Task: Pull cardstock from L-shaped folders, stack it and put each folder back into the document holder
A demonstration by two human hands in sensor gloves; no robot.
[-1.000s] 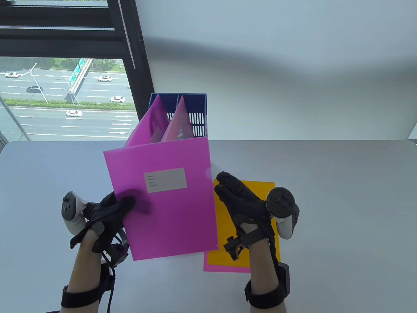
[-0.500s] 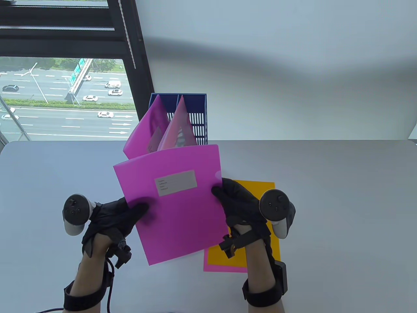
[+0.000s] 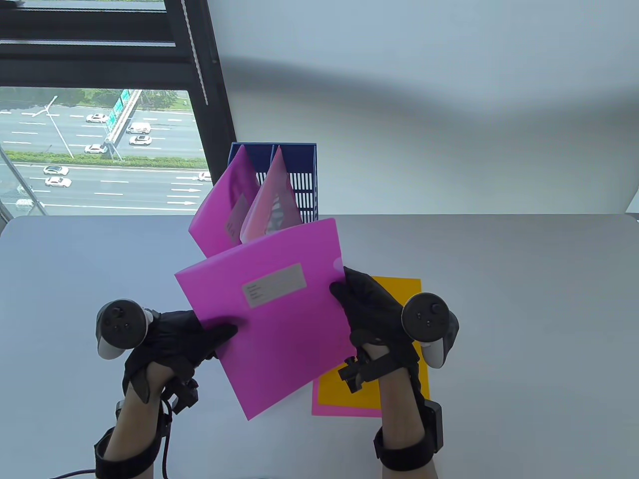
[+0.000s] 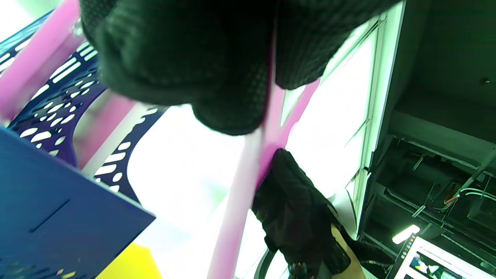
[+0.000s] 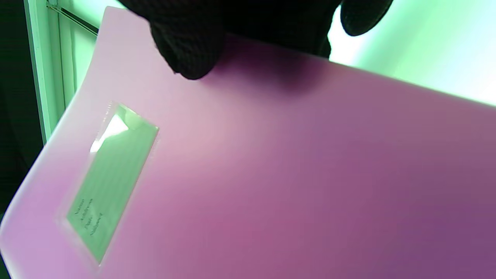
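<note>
A magenta L-shaped folder with a grey label is held tilted above the table, its top right corner highest. My left hand pinches its left edge, thumb on top. My right hand grips its right edge near the top; the right wrist view shows that thumb on the folder. In the left wrist view the folder runs edge-on between my fingers. Two more magenta folders stand in the blue document holder. Orange cardstock lies on pink cardstock under my right wrist.
The document holder stands at the table's far edge, in front of a window and a white wall. The grey table stretches to the right. A cable trails from my left wrist.
The folder has rotated counter-clockwise, its bottom corner swinging down and right. My right hand went from resting on the cardstock to gripping the folder's right edge. My left hand shifted right.
</note>
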